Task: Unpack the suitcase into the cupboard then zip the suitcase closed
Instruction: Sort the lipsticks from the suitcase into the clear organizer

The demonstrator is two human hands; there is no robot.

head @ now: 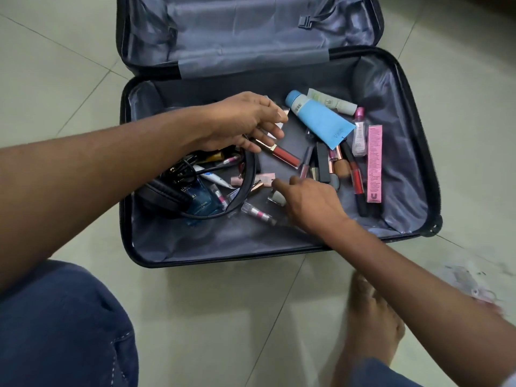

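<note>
Hiding small items in its curled grip, left hand (245,118); right hand (310,202) loose-fingered, blurred.

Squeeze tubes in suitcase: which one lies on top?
The light blue tube: it overlaps the pale green tube behind it and is the larger one.

Single head view: camera sat on my head, faced forward and steeply down, close over my left hand (245,121) and right hand (310,202) inside the open suitcase (279,247). Wide-angle; no second view.
</note>
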